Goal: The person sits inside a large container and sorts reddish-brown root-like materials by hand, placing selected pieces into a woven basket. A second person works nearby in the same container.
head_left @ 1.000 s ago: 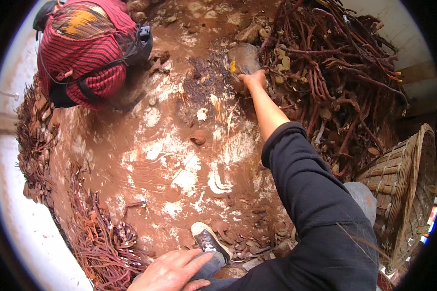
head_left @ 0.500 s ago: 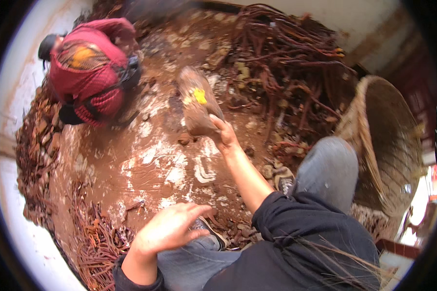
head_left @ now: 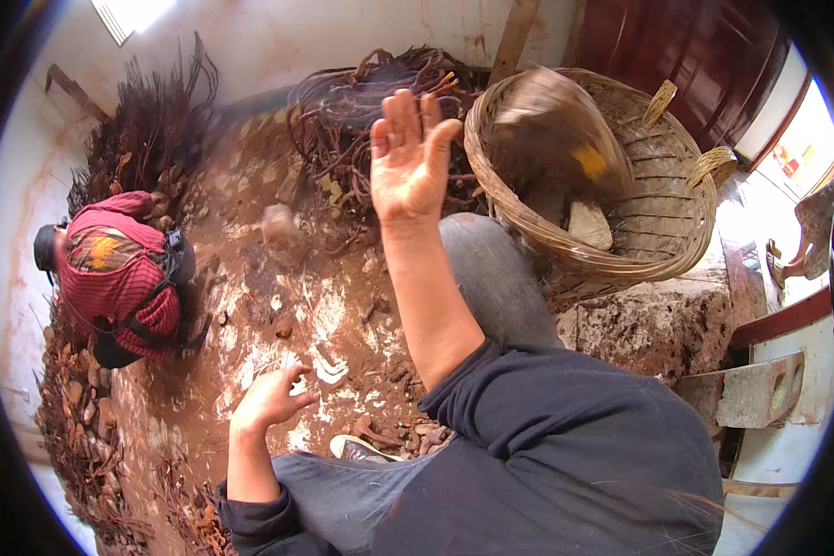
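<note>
Head view: blurred brown chunk (head_left: 556, 130) above round woven basket (head_left: 658, 250).

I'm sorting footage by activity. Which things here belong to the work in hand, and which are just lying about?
In use: right hand, open and raised; blurred brown clod in mid-air over the woven basket; left hand, open above the dirt floor.

Lying about: root pile; a person in a red shirt; concrete block.

The person wears a dark navy long-sleeved cloth top (head_left: 565, 454), its right sleeve pushed up the forearm, and grey-blue denim trousers (head_left: 491, 278). At six o'clock shows a dark canvas shoe with white sole (head_left: 361, 449). Both hands are bare.
</note>
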A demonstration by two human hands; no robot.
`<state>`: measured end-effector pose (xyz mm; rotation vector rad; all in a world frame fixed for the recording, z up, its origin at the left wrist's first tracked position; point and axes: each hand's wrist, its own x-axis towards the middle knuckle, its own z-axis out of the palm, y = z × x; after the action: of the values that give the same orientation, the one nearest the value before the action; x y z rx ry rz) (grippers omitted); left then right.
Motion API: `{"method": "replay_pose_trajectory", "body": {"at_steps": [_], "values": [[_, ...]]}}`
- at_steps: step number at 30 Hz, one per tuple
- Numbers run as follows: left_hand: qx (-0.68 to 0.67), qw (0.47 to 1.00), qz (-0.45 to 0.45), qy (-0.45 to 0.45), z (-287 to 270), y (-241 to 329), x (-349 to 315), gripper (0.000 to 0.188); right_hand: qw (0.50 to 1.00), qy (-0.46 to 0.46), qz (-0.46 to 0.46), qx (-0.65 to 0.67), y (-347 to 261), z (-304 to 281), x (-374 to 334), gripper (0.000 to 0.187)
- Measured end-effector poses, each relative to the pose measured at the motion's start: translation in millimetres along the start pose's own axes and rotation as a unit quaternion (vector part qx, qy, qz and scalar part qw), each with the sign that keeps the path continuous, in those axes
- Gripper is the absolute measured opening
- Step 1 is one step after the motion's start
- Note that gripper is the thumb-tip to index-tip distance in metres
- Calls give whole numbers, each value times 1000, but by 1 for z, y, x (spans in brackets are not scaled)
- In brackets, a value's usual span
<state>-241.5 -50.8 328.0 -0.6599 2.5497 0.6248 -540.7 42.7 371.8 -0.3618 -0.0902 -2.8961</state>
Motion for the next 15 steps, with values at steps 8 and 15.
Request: {"method": "replay_pose_trajectory", "body": {"at_steps": [8, 15], "values": [[53, 998, 29, 15, 8, -10, -15, 49, 935, 139, 151, -287, 104, -107, -39, 40], [-15, 999, 48, 15, -20, 5, -53, 50, 538, 94, 288, -787, 181, -260, -96, 89]]}}
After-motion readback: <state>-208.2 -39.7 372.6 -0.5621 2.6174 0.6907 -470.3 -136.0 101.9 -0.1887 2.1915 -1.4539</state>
